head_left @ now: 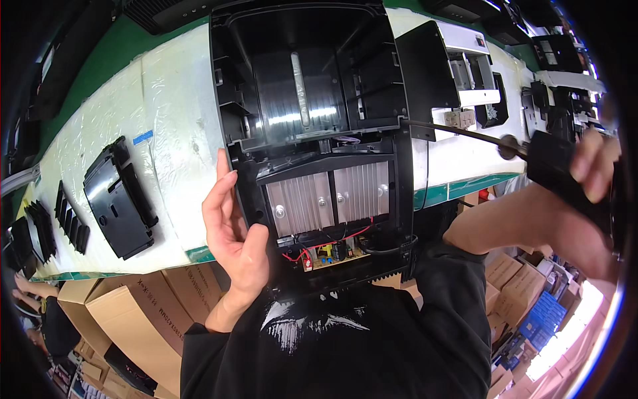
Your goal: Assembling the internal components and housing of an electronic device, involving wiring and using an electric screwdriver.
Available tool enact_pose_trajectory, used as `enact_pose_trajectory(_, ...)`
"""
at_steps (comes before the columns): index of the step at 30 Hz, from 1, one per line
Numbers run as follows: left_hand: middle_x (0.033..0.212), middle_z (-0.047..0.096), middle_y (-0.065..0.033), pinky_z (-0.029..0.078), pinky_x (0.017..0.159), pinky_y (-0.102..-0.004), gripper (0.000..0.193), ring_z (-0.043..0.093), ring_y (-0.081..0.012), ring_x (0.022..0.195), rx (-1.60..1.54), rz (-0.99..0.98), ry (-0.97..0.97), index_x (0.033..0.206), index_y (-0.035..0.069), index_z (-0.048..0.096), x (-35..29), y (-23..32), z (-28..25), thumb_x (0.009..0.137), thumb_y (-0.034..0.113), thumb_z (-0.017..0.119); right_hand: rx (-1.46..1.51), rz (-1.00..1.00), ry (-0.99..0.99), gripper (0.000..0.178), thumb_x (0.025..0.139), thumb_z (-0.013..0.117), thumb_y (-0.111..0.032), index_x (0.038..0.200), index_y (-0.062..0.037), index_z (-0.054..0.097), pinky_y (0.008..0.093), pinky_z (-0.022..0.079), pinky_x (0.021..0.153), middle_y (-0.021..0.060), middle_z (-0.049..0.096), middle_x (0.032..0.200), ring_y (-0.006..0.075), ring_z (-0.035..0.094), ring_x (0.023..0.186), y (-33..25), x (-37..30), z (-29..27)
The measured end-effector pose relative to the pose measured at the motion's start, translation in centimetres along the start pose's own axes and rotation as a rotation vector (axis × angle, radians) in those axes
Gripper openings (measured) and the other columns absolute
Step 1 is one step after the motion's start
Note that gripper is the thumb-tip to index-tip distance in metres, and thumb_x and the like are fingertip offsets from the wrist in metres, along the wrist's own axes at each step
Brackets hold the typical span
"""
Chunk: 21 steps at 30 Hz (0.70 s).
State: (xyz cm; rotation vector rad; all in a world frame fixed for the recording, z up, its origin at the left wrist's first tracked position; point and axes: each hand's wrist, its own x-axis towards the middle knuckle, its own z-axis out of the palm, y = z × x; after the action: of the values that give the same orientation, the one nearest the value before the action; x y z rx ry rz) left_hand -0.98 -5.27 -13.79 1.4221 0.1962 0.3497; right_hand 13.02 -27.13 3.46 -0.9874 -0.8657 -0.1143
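Observation:
A tall black plastic housing [276, 40] stands in front of me, its inside facing me. Two finned silver heat sinks [302, 206] sit in its lower part, above a circuit board [332, 256] with red wires. My left hand [236, 229] grips the housing's left edge, fingers along the outer side and thumb at the front. Off to the right, my right hand [591, 166], somewhat blurred, is closed around a black power screwdriver [553, 161]. Its long thin shaft lies nearly level, with the tip at the housing's right side wall, beside the inner ledge.
Black plastic panels [119, 199] and slatted pieces [72, 216] lie left on the film-covered bench [179, 120]. Right of the housing stand a white-framed unit [475, 66] and a black tray of small parts [495, 106]. Cardboard boxes [143, 306] stand below the bench edge.

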Motion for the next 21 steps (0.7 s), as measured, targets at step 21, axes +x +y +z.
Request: enact_pose_trajectory(21, 0.147, 0.018, -0.0287, 0.019, 0.111, -0.0393, 0.067, 0.021, -0.0317, 0.138, -0.067, -0.053, 0.044, 0.124, -0.002, 0.037, -0.1, -0.3, 0.5, 0.059, -0.016, 0.034, -0.312, 0.076, 0.06, 0.091, 0.068, 0.033, -0.088, 0.084, -0.0013, 0.052, 0.0274, 0.044, 0.053, 0.0076, 0.05, 0.066, 0.0158, 0.053, 0.058, 6.7, -4.2, -3.2)
